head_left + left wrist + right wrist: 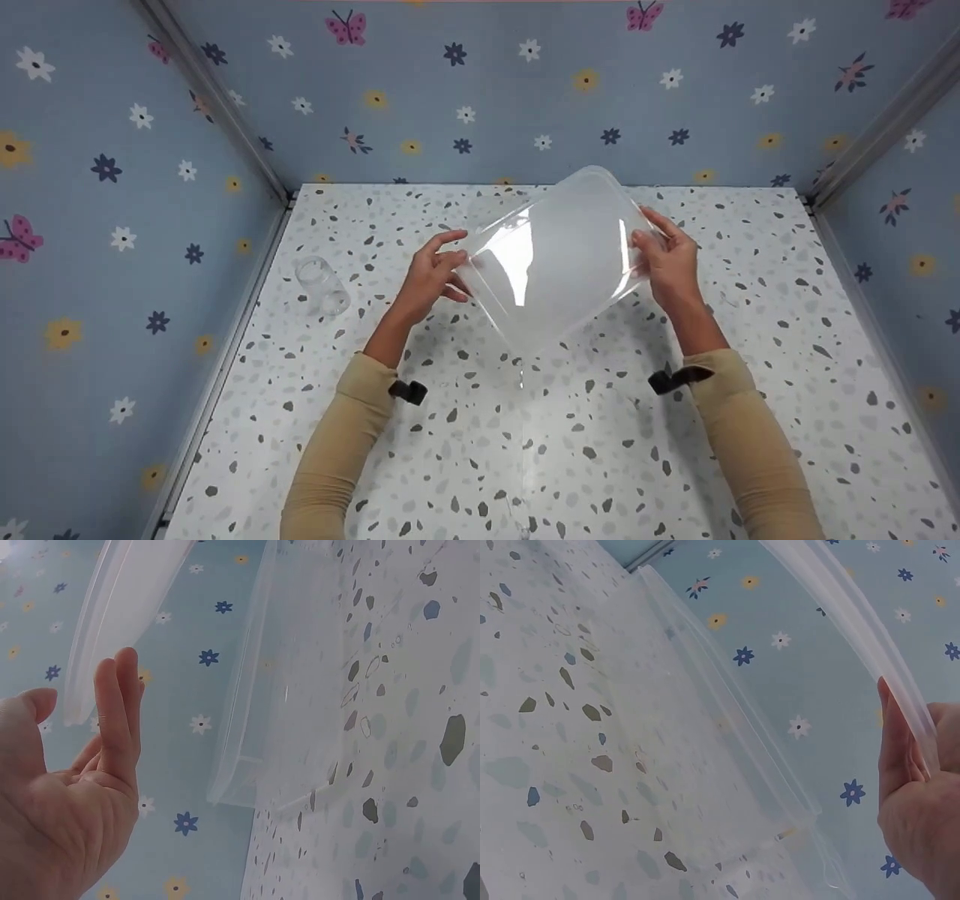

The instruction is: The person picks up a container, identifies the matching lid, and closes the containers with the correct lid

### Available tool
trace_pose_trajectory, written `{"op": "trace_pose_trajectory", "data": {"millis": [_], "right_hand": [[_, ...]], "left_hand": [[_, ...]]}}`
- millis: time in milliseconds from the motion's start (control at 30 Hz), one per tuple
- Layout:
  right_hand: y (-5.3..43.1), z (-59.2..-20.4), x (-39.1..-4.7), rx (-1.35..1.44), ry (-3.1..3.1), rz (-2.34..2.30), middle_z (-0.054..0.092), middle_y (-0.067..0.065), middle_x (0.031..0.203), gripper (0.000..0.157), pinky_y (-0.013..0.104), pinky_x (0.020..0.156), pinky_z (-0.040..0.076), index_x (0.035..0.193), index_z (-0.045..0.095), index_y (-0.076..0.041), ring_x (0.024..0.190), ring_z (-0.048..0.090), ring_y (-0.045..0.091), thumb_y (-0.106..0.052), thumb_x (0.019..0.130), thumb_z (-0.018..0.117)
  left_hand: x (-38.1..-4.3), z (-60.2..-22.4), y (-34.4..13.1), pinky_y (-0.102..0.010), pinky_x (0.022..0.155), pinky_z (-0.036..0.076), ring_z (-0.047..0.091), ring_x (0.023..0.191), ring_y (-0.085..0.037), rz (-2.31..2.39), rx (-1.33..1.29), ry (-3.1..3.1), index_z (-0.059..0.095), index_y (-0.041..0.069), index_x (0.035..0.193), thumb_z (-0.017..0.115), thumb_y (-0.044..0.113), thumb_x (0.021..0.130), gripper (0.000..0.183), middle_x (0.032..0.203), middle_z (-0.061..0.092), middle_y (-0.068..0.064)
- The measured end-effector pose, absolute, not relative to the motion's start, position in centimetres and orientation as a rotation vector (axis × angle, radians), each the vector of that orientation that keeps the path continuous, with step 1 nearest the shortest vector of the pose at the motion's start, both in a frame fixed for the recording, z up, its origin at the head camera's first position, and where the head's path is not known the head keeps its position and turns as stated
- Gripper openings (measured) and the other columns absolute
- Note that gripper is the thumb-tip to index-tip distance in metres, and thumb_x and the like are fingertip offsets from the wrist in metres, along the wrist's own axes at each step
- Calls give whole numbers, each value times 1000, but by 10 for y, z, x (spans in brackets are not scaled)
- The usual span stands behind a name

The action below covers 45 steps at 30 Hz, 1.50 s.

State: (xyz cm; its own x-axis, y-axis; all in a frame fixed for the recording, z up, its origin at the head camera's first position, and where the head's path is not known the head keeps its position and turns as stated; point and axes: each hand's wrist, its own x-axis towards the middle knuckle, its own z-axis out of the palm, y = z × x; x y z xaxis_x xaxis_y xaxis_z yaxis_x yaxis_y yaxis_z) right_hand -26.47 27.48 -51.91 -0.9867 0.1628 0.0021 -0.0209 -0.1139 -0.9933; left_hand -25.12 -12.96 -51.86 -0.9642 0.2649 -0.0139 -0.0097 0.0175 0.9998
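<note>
Pinching the clear lid (574, 247) in the right hand (673, 264) now, with the left hand (427, 279) spread at the opposite corner (touching or not, cannot tell), presumably to balance such breadth from both sides. Up above the table (465, 465), tilted, pointing one corner at the patterned back wall (420, 67), with long axis apparently running near left to far right.

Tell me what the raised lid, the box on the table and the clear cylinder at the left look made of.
Lid: probably glossy, translucent plastic; bright glare crosses its milky sheet.
Box: likely smooth, clear plastic; a yellow wallpaper flower shows hazily through.
Cylinder: transparent, smooth; the tabletop shows through, but I cannot tell plastic from glass.
</note>
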Motion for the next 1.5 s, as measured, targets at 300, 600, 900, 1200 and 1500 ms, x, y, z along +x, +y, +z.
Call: {"op": "trace_pose_trajectory", "data": {"millis": [300,600,900,1200,1500], "right_hand": [[268,-525,-263,-166,-1995,2274,77,-4,129,54,26,83,70,164,59,-10,109,81,9,-13,111,72],[270,-528,-259,-119,-1978,2350,79,-2,104,54,24,66,68,165,55,-10,75,80,9,-14,113,70],[273,-526,-260,-73,-2021,2381,82,-5,92,49,27,67,69,164,55,-11,70,82,13,-29,118,60],[284,-514,-263,-80,-2068,2404,81,-2,102,49,30,73,71,158,62,-13,81,85,14,-40,116,63],[282,-511,-262,161,-2396,2243,86,-9,100,59,29,67,69,166,53,-6,77,85,13,-27,114,70]], "left_hand": [[-251,-520,-117,-23,60,65,81,70,-9,2028,312,2074,48,3,166,66,9,113,56,104,85,1],[-252,-515,-117,-21,58,63,78,67,-6,1999,313,2110,44,2,166,64,9,114,56,97,80,10],[-253,-511,-123,-18,54,58,75,64,-5,2054,391,2111,42,0,168,59,4,115,55,95,76,10],[-253,-509,-132,-17,54,56,74,65,-4,1952,529,2127,43,-2,169,58,4,116,55,96,76,12],[-255,-504,-128,-19,53,55,73,62,-4,1860,608,2171,44,0,168,58,6,116,55,95,76,12]]}}
